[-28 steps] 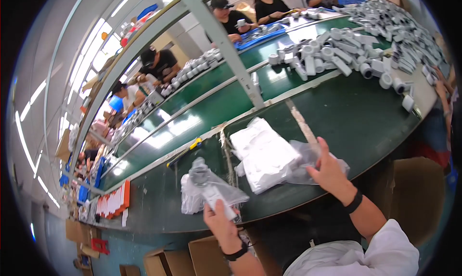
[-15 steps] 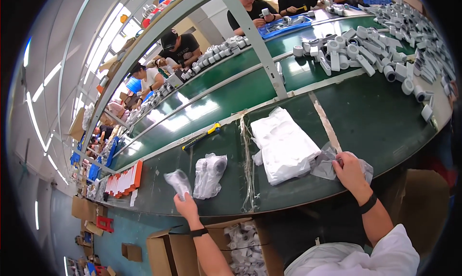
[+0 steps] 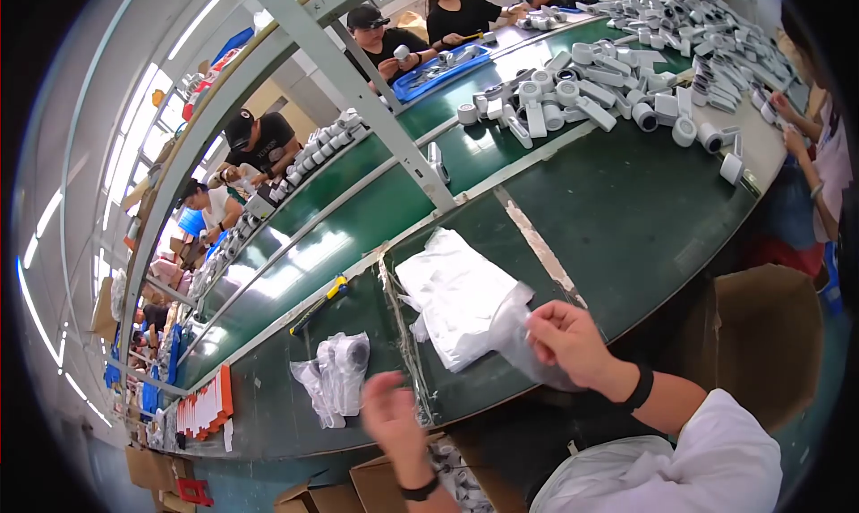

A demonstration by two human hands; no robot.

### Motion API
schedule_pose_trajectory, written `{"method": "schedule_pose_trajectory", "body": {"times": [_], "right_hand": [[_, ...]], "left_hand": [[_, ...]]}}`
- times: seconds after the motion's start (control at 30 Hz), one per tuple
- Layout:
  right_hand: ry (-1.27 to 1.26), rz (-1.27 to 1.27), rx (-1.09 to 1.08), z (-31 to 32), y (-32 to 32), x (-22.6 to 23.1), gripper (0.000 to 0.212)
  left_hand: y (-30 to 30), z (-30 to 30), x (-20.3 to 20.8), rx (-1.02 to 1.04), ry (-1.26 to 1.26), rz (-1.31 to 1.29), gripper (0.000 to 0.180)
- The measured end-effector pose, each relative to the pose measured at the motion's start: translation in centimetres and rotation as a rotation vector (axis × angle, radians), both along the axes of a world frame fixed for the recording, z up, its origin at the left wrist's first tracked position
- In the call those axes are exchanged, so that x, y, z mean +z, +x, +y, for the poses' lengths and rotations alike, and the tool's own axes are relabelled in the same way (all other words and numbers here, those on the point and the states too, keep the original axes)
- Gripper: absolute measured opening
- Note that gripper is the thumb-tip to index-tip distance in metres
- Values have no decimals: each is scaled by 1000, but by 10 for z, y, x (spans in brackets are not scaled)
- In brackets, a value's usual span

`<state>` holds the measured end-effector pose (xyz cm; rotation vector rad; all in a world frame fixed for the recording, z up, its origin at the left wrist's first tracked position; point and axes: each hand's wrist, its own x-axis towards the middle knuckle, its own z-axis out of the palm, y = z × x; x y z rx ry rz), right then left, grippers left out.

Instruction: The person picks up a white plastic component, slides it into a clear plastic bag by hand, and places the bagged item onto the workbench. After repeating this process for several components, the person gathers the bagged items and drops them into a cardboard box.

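My right hand point(image 3: 573, 341) is closed on a clear plastic bag point(image 3: 521, 336), pinching its edge between thumb and fingers. The bag hangs above the bench's front edge, partly over a stack of flat white plastic bags point(image 3: 452, 285). My left hand point(image 3: 394, 419), somewhat blurred, is near the front edge with its fingers apart and nothing visible in it. Just left of it, grey-white parts in clear bags point(image 3: 333, 377) lie side by side on the dark green bench point(image 3: 626, 218).
A yellow-and-black tool point(image 3: 319, 305) lies behind the bagged parts. Orange-and-white pieces point(image 3: 204, 407) are at left. Loose grey-white parts point(image 3: 591, 92) pile up at the far right. A metal post point(image 3: 358, 92) rises behind the bench. Cardboard boxes point(image 3: 765, 343) stand below; people work around.
My left hand has let go of a bagged part, now beside the others, and moved right. My right hand has lifted the clear bag from the stack's right side. The view has swung right.
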<state>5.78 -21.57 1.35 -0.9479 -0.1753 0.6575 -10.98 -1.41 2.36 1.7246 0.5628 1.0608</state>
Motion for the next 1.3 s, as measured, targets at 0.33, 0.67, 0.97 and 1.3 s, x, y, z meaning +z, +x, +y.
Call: {"method": "schedule_pose_trajectory", "body": {"times": [0.33, 0.67, 0.97, 1.3], "right_hand": [[13, -208, 74, 2, -22, 13, 26], [-406, -777, -24, -6, -16, -12, 81], [-77, -57, 219, 9, -20, -4, 11], [-292, -542, 231, 16, -34, 4, 30]], "left_hand": [[37, -57, -30, -338, -518, -35, 16], [28, -36, -31, -515, -945, -320, 29], [19, -50, -24, 101, -717, -244, 12], [5, -89, 1, -176, 210, 200, 21]]}}
